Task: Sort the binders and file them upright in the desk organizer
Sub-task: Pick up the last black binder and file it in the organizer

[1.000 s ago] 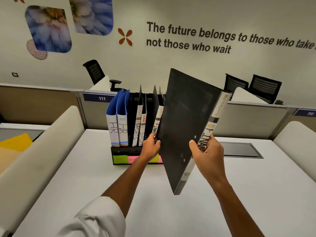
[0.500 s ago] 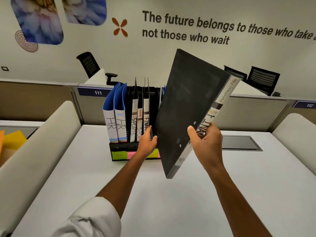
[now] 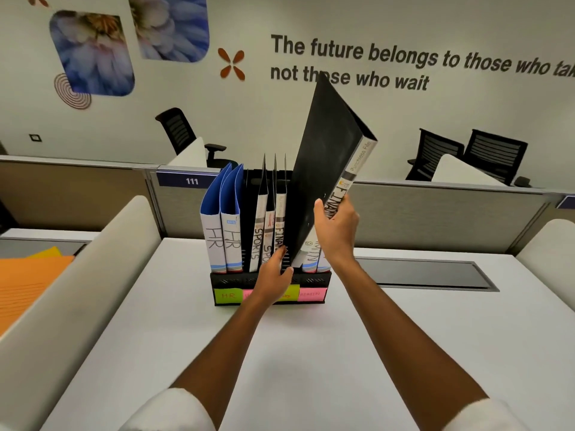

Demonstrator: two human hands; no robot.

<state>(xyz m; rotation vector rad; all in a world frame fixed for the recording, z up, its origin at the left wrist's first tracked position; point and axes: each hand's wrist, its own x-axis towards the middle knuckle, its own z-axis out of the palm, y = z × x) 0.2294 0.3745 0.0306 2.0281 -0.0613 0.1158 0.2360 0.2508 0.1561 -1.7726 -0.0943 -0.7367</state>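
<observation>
A black binder (image 3: 323, 169) with a white spine marked FINANCE leans to the right, its bottom corner down in the black desk organizer (image 3: 314, 279). My right hand (image 3: 334, 225) grips its spine. My left hand (image 3: 275, 272) touches the binder's lower front edge with curled fingers, at the organizer's front. Filed upright in the organizer are two blue HR binders (image 3: 222, 225), two black SPORTS binders (image 3: 259, 231) and another FINANCE binder (image 3: 280, 219). Binders marked ADMIN (image 3: 314, 255) stand at the right, mostly hidden.
Coloured sticky labels (image 3: 228, 295) line the organizer's front. The white desk (image 3: 280, 353) has a grey cable hatch (image 3: 423, 273) on the right. Curved white dividers (image 3: 77, 275) flank the desk. Orange folders (image 3: 28, 278) lie on the left desk. Office chairs stand beyond the partition.
The black binder has moved from in front of the organizer up and back, its bottom corner now lowered into a slot. Both hands followed it forward.
</observation>
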